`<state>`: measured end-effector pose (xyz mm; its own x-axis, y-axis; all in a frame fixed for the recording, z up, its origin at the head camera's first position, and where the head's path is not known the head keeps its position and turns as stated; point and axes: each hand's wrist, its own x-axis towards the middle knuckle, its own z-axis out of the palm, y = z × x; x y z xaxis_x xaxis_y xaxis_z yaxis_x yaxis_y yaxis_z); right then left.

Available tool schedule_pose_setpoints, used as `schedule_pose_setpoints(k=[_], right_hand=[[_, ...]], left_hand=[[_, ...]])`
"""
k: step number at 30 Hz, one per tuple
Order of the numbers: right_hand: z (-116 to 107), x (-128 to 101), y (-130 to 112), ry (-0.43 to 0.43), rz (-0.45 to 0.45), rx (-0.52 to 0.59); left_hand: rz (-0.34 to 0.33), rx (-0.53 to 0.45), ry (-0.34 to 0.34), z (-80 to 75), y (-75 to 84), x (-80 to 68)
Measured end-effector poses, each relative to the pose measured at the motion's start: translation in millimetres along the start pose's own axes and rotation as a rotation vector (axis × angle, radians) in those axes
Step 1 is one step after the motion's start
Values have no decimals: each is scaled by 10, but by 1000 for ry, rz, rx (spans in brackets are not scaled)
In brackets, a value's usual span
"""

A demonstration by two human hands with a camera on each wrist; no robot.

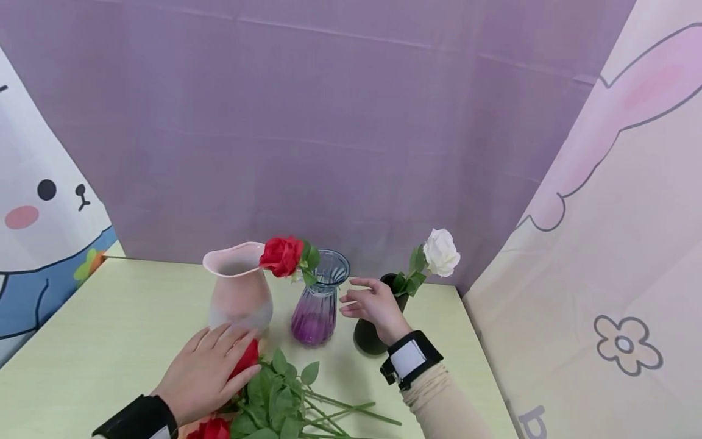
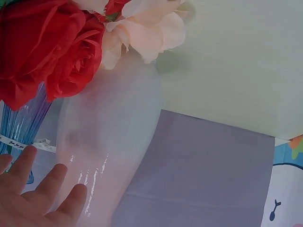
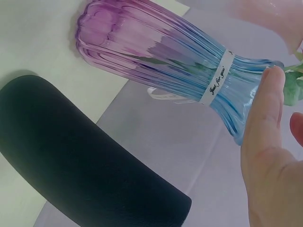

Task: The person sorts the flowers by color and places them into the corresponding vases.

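Left hand: my fingers are straight and grip nothing, over a red rose; whether they touch it I cannot tell.
Pink vase: upright on the bench, beyond that hand.
Leafy stems: lying on the bench, pointing right.
Purple-blue glass vase: upright, another red rose in it, leaning left.
Right hand: my fingers are apart, holding nothing, near the glass rim.
Black vase: behind my right hand, bearing a white rose.

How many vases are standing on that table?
3: a pink-and-white vase on the left, a blue-and-purple glass vase holding a red rose in the middle, and a black vase holding a white rose on the right.
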<state>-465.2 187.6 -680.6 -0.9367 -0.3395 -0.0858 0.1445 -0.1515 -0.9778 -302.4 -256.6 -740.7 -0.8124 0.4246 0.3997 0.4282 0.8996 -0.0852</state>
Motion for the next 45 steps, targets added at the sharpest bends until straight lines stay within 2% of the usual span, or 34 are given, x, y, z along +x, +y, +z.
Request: schedule_pose_setpoints(k=[7, 16, 25, 29, 37, 45], right_hand=[[47, -65, 2, 7, -30, -28], [230, -188, -2, -10, -101, -79], [284, -245, 263, -12, -108, -101], [345, -284, 353, -34, -112, -117], [618, -497, 413, -65, -101, -217], [858, -742, 543, -139, -79, -270]], left_hand=[[-24, 14, -27, -15, -90, -55], [-59, 73, -45, -10, -340, -149], [-94, 48, -52, 59, -514, -369], [-131, 54, -73, 82, -594, -475], [-222, 79, -141, 216, -741, -702], [-230, 69, -112, 281, -796, -948]])
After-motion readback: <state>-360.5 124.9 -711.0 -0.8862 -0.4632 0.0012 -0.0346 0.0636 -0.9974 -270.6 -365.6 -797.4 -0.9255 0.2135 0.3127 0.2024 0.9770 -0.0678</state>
